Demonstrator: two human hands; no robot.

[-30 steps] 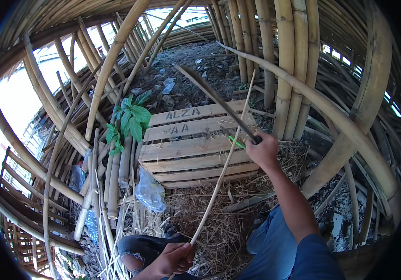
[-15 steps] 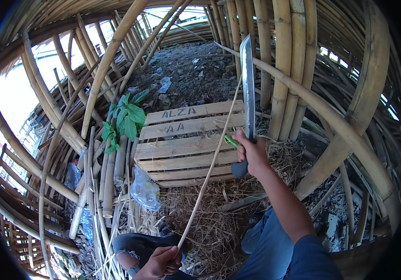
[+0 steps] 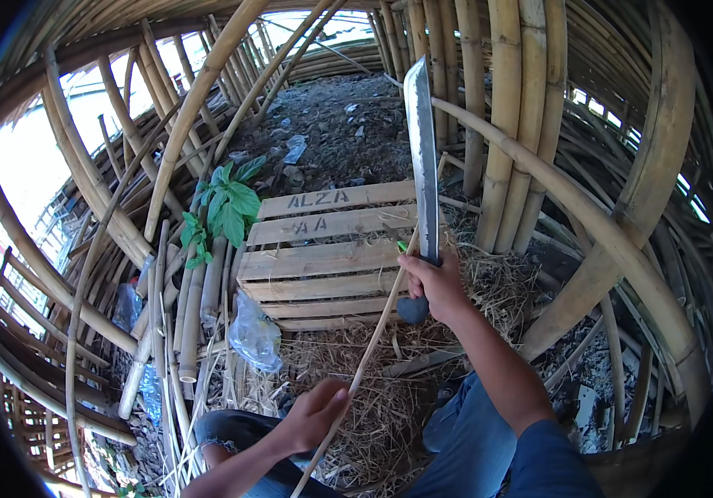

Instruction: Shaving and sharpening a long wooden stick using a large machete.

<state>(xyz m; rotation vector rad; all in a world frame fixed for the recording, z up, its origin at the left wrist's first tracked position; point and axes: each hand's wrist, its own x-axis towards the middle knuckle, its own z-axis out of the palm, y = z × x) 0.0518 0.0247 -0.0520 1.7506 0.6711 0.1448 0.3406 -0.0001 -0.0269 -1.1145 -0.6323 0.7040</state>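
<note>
My right hand (image 3: 438,286) is closed around the dark handle of a machete (image 3: 424,158), its long blade pointing up and away from me. A thin pale bamboo strip (image 3: 377,336) slants from below my left hand up toward the right fist, and its far end passes behind the blade. At the strip's lower part, my left hand (image 3: 315,415) is closed against it, thumb side on the strip; most of its fingers are hidden. Beyond both hands lies a slatted wooden crate (image 3: 315,264). A small bright green object (image 3: 403,246), partly covered, shows beside the right thumb.
Dry straw (image 3: 373,398) covers the ground between my knees. A clear plastic bag (image 3: 255,334) and a leafy plant (image 3: 230,203) are left of the crate, near cut bamboo poles (image 3: 193,332). Upright bamboo posts (image 3: 504,124) and a slanting pole (image 3: 564,178) stand at right.
My left hand has moved up along the strip, which now extends below it toward me. The strip's far end has come nearer. The machete and right hand have shifted slightly left and down.
</note>
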